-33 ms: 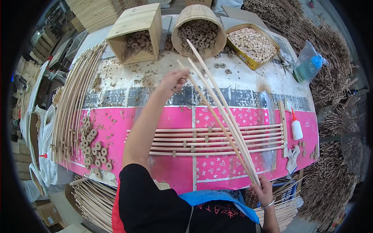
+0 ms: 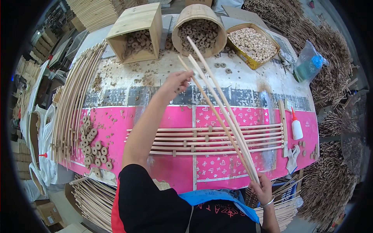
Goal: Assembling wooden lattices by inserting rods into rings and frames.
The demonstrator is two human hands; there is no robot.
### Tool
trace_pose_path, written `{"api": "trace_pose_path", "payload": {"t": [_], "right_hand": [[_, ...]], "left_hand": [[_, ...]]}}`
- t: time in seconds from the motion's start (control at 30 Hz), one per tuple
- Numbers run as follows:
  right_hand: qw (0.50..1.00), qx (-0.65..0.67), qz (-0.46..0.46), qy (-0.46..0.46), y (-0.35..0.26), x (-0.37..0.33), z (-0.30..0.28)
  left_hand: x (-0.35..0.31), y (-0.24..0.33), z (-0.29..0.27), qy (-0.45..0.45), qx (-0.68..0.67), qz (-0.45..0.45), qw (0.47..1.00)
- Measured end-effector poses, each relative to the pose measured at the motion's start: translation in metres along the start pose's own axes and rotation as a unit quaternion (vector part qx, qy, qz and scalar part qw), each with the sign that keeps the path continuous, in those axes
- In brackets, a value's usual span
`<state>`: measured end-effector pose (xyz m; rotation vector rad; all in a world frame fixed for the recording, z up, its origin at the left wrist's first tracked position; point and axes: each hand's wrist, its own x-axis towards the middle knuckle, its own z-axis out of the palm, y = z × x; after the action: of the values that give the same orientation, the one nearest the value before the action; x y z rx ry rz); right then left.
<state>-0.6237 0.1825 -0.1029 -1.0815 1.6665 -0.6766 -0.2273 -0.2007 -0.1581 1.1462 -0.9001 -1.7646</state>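
Note:
My right hand, at the table's near edge, is closed around the lower ends of a few long wooden rods. They fan out upward over the table. My left hand is closed, its fingertips pinching the thinner, darker rod near its far end. Beneath the held rods, several more rods lie side by side across the pink covering. These carry small brown wooden rings and have rounded knobs at their right ends, next to a wooden strip.
Loose rings and a rod bundle lie at left. At the back stand a wooden box and a round tub of rings, plus a yellow tray of wooden balls. A glue bottle stands at right.
My left hand has shifted slightly to the right. The far ends of the held rods have moved up a little, while my right hand has barely moved.

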Motion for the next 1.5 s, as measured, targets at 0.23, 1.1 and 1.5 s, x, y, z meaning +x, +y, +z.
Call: {"api": "trace_pose_path", "payload": {"t": [0.23, 1.1, 1.5], "right_hand": [[0.997, 0.071, 0.011, -0.01, -0.007, 0.005, -0.004], [0.974, 0.12, 0.077, -0.174, 0.008, -0.004, -0.006], [0.975, 0.155, 0.067, -0.142, -0.015, 0.009, 0.004]], "left_hand": [[-0.001, 0.015, -0.059, 0.125, -0.37, 0.022, 0.92], [-0.02, 0.001, -0.064, 0.034, -0.156, 0.193, 0.968], [-0.04, -0.017, -0.017, -0.041, -0.123, 0.084, 0.988]]}}
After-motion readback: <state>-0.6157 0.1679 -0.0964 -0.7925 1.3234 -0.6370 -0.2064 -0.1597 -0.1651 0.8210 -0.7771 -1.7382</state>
